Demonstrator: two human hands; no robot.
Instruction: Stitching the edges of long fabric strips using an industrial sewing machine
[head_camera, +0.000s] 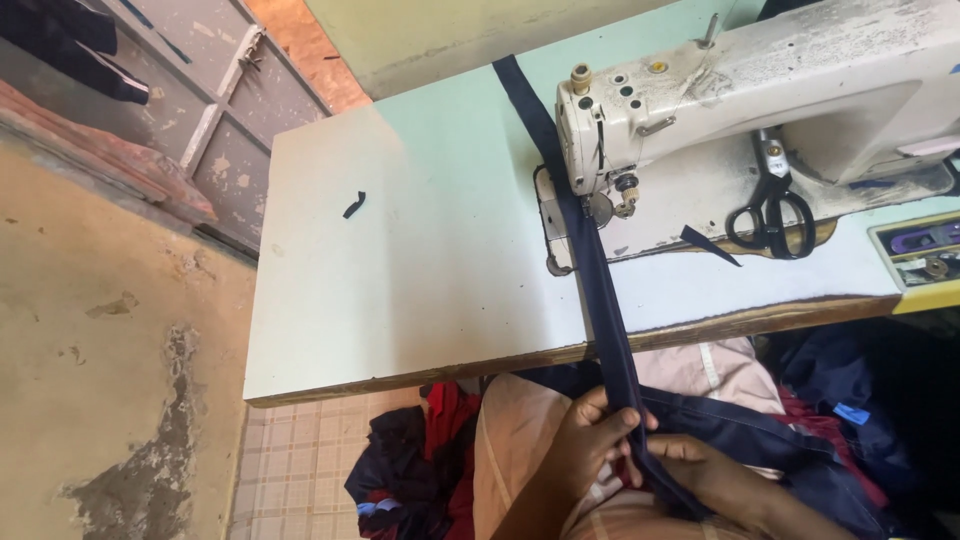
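A long navy fabric strip (598, 290) runs from the far table edge, under the needle of a white sewing machine (760, 90), and down off the near edge into my lap. My left hand (590, 445) pinches the strip below the table edge. My right hand (715, 475) grips the same strip just lower, beside it. Both hands rest over my lap, on navy cloth (800, 440).
Black scissors (770, 215) lie on the machine bed. A small dark fabric scrap (353, 204) sits on the pale table (400, 280). A pile of red and navy cloth (420, 460) lies on the tiled floor. A tray (925, 250) is at the right.
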